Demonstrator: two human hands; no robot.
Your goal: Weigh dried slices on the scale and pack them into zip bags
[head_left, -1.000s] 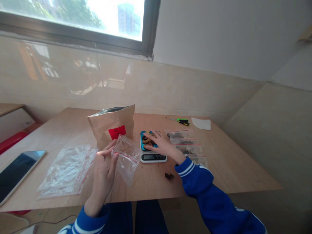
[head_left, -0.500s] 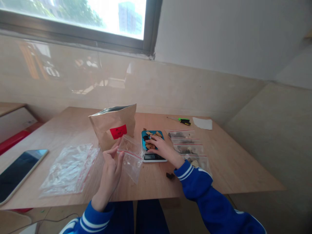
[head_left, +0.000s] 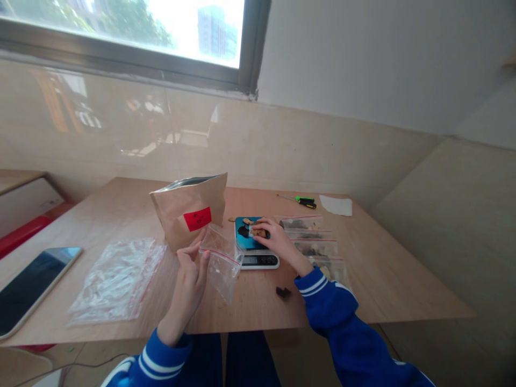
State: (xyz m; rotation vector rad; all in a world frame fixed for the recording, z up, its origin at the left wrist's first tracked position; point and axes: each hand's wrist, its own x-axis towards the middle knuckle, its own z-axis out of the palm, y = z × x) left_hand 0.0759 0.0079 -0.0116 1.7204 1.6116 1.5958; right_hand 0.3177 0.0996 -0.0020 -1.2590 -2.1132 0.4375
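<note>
The dried pieces [head_left: 243, 231] under your right grip [head_left: 278, 240], closed around some on the scale [head_left: 246, 244], look light and brittle, so take them gently by their edges; the limp, likely slippery bag [head_left: 221, 264] clamped in your left grip [head_left: 188, 273] is best held near its mouth.

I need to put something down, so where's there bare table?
The widest bare patch of table is right of the filled bags. Another lies left of the brown pouch, behind the phone and bag pile. It's crowded at the scale, under the right hand and beside the left hand with its clear bag.
</note>
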